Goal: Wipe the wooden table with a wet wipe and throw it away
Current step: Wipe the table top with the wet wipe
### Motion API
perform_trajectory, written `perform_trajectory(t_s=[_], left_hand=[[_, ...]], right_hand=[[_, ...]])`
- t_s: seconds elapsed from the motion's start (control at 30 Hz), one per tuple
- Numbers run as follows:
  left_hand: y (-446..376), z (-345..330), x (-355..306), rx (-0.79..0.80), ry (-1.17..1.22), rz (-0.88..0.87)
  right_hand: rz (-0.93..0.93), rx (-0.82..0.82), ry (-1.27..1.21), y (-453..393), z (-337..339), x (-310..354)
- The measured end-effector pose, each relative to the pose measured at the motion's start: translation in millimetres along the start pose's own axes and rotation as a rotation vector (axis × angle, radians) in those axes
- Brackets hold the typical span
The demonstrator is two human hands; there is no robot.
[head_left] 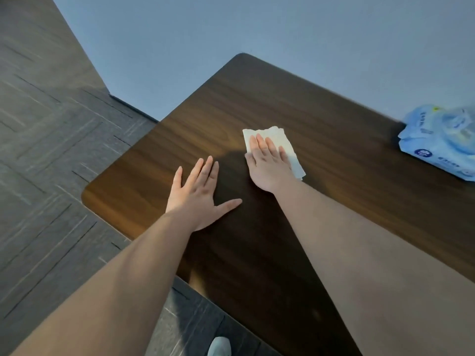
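A dark wooden table (334,150) fills the middle and right of the view. A white wet wipe (279,138) lies flat on it near the centre. My right hand (268,165) presses flat on the wipe, fingers stretched out and close together, covering its lower left part. My left hand (199,194) rests flat on the bare wood to the left of the wipe, fingers spread, holding nothing.
A blue pack of wet wipes (442,142) lies at the table's right edge by the grey-blue wall (257,29). Grey patterned floor (46,150) lies to the left and below the table's rounded corners. A light shoe tip (219,346) shows at the bottom.
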State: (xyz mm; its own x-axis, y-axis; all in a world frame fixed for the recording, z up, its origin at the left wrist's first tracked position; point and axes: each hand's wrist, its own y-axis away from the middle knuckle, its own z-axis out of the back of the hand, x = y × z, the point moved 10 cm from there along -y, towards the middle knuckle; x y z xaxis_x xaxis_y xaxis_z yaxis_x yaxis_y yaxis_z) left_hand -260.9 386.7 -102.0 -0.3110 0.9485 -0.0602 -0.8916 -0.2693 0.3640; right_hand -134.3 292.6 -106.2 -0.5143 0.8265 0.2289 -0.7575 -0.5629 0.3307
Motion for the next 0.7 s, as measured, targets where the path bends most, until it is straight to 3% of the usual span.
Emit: perform_trajectory(t_s=[0.37,0.57,0.7], left_hand=[[0,0,-3,0.002,0.007,-0.006],[-1,-1,-2,0.029,0.039,0.006],[1,2,-7,0.102,-0.055,-0.003]], right_hand=[[0.148,-0.036,0.007,-45,-3,77],[0.14,-0.009,-0.021,-18,-7,55],[0.072,-0.012,-0.039,14,-5,-1]])
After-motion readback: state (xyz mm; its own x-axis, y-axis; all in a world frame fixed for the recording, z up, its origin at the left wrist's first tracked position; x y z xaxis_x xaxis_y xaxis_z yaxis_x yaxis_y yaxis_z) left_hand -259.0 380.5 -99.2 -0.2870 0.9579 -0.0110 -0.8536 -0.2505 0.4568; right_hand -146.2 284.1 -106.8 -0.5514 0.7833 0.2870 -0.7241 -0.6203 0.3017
